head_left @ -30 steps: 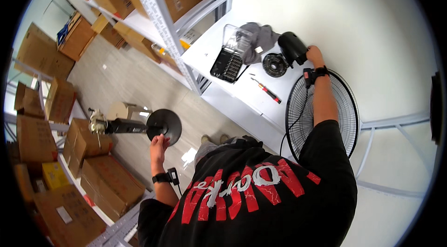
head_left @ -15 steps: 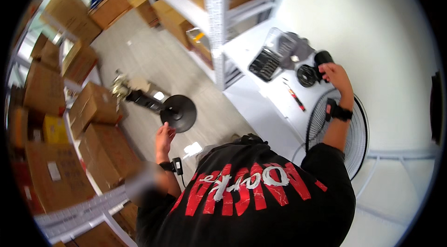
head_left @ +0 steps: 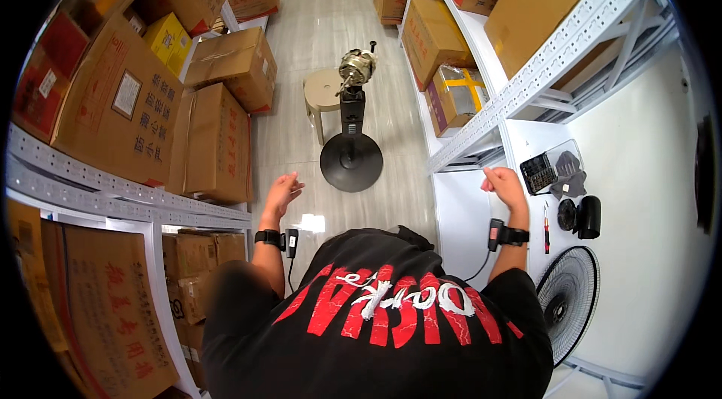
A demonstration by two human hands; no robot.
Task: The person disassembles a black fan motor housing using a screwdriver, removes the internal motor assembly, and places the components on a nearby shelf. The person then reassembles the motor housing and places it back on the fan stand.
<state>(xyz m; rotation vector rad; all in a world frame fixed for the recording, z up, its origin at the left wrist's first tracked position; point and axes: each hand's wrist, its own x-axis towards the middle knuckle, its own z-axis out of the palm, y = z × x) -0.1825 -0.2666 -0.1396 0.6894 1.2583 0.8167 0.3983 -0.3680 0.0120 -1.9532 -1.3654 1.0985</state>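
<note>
My left hand (head_left: 282,194) is held out over the floor, fingers loosely bent and apart, holding nothing. My right hand (head_left: 505,187) hangs by the edge of the white shelf, fingers half curled with nothing visible in them. Ahead on the floor stands a fan stand (head_left: 352,162) with a round black base and an exposed metal motor (head_left: 356,66) on top. A black cylindrical cover (head_left: 590,217) and a round black part (head_left: 567,214) lie on the shelf right of my right hand. Close by are a red-and-black screwdriver (head_left: 547,233), a tool-bit case (head_left: 537,173) and a grey cloth (head_left: 569,175).
A beige stool (head_left: 323,91) stands behind the fan stand. The round wire fan grille (head_left: 571,301) is upright near my right elbow. Racks with cardboard boxes (head_left: 218,139) line the left; a white metal rack (head_left: 526,109) with more boxes (head_left: 436,38) runs along the right.
My right hand has let go of the black cylindrical cover and moved left, away from it. My view has turned right, toward the fan stand, which now appears nearer the middle.
</note>
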